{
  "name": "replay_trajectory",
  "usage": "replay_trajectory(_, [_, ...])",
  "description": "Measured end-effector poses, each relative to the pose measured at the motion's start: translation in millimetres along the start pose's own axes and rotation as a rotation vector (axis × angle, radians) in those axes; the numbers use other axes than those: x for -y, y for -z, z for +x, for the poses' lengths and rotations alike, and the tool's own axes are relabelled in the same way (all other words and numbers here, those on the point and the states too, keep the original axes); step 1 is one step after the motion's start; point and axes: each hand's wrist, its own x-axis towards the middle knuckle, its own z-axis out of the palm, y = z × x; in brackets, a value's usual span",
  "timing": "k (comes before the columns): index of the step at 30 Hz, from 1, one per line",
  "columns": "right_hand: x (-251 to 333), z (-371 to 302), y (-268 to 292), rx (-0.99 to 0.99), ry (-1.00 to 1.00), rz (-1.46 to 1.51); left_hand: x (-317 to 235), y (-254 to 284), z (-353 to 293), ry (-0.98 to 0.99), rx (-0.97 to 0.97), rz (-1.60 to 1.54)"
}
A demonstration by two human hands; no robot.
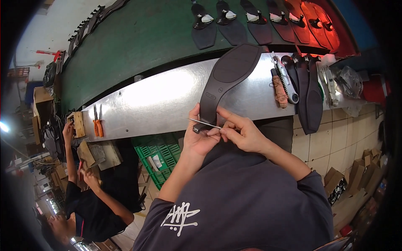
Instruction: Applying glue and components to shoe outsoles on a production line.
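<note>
View from the head camera, looking down on a metal workbench [167, 100]. The left hand [200, 134] is closed around the narrow heel end of a dark shoe sole [226, 75], whose broad front part rests on the bench and points away from the person. The right hand [243, 133] pinches a thin metal blade [205, 123] between thumb and fingertips; the blade lies across the heel end of the sole, its free tip reaching left past the left thumb. The step in hand appears to be trimming or scraping the sole's heel edge. Judged from this pose, the next move calls for a steady grip by the left hand and a controlled, shallow stroke of the blade directed away from the left thumb, which lies just beside the blade.

Pose: both forearms rise from the lower edge and meet at the bench's near edge; the wrists are bent inward, hands touching each other at the sole.

Surroundings: a utility knife [285, 79] and several dark sole pieces [307, 92] lie to the right on the bench; orange-handled pliers [98, 123] lie well apart to the left. A green belt [138, 37] beyond carries 6 or more soles [232, 25]. Another person [90, 201] works at lower left.
</note>
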Motion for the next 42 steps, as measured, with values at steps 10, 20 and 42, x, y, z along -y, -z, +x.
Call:
replay_trajectory(10, [-7, 4, 0, -0.211, 0.342, -0.324, 12, -1, -6, -0.031, -0.028, -0.006])
replay_trajectory(20, [9, -2, -1, 0.124, -0.313, 0.404, 11, -8, 3, -0.903, -0.072, 0.668])
replay_trajectory(42, [7, 7, -10, -0.251, 0.369, -0.533, -3, -12, 5, -0.756, -0.056, 0.555])
